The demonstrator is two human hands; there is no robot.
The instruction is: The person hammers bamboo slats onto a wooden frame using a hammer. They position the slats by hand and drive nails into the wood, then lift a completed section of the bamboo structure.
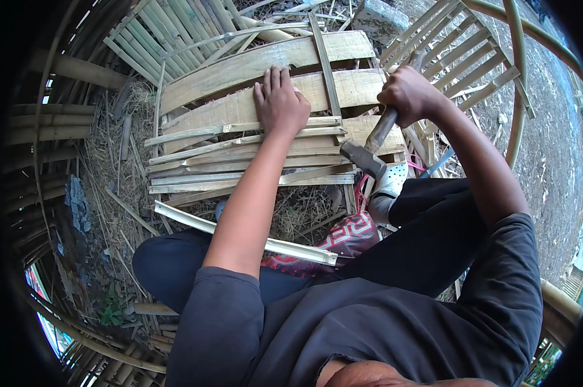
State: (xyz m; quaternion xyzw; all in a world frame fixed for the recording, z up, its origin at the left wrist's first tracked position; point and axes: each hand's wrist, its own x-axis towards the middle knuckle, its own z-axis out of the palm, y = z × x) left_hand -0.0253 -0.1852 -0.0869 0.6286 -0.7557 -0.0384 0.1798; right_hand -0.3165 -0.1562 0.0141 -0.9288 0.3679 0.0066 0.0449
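The left hand (280,103) lay flat, fingers spread, on a panel of bamboo slats (253,138) on the straw-littered ground; the right hand (409,95) gripped a hammer (367,155). A glancing blow could have struck the fingers or split a slat

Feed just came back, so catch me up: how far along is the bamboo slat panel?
Done: several bamboo slats already lie side by side under a thin cross strip. In hand: the left hand presses flat on the slats while the right hand grips a hammer, head low over the panel's right end. Left: loose strips lie nearer the knees, unattached.
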